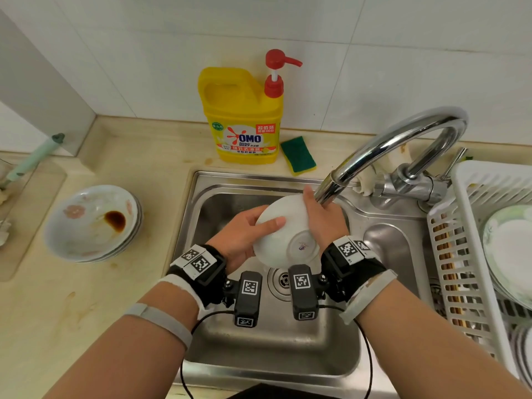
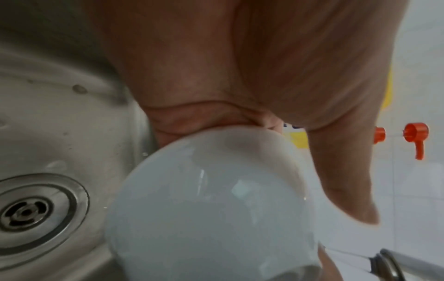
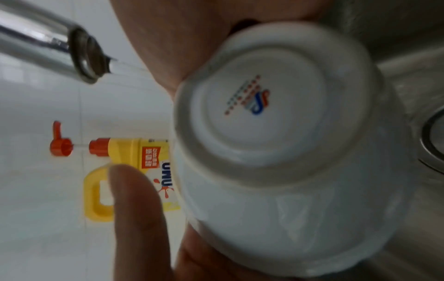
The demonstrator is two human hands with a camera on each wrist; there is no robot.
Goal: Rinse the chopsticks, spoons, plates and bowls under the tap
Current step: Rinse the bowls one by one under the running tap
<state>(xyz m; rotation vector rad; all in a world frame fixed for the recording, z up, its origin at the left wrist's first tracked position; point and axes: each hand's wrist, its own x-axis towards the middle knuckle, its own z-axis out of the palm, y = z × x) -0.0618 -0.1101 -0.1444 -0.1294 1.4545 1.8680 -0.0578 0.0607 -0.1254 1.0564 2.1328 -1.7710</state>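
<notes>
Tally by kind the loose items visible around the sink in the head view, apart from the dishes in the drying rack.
White bowl, held over the sink: 1
Stack of dirty flowered dishes on the counter: 1 stack, exact number unclear
Detergent bottle: 1
Sponge: 1
Total: 4, counting the stack once

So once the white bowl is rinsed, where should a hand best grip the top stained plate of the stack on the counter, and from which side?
Probably the rim of the top stained plate, from its near-right edge facing the sink. The plates are nested, so only the flared rim gives room for fingers beneath, thumb on top. The brown sauce pool sits right of centre, so keep the plate level. Both the left hand and right hand now hold the white bowl.
</notes>
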